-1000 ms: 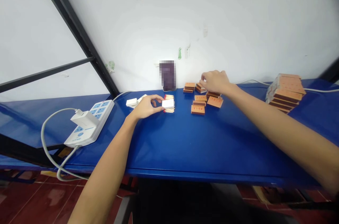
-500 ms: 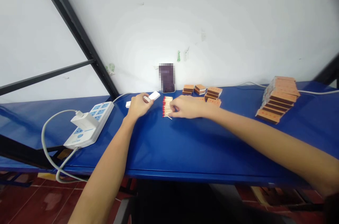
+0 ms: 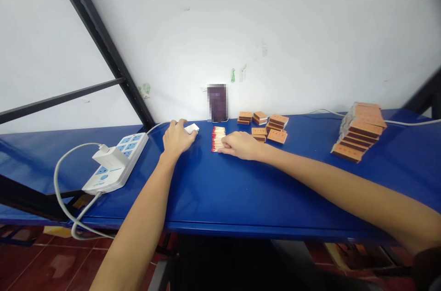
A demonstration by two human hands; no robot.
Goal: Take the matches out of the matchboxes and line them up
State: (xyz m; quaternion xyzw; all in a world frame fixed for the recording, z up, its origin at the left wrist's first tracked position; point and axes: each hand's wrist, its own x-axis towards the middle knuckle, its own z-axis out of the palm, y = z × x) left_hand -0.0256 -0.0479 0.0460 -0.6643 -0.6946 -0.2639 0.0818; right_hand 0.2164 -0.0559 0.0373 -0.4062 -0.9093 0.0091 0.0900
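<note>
My left hand (image 3: 177,139) is over the left part of the blue table, its thumb and fingers around a small white box (image 3: 192,128) that looks like a matchbox tray. The hand covers part of the box, so its inside is not visible. A row of red-tipped matches (image 3: 217,137) lies side by side in front of the phone, heads to the left. My right hand (image 3: 239,145) rests at the row's right side, fingertips pinched on a match at its near end. Several orange matchboxes (image 3: 276,136) lie behind and right of that hand.
A tall stack of matchboxes (image 3: 361,128) leans at the far right. The phone (image 3: 217,103) stands against the white wall (image 3: 292,29). At left are a power strip (image 3: 120,167) with a plugged-in charger, a looping cable (image 3: 57,181) and a black frame post (image 3: 113,57).
My left hand has shifted slightly left with the white box, lowering it towards the table. My right hand has moved a little nearer to me; the slanted match at the row's near end now lies in line.
</note>
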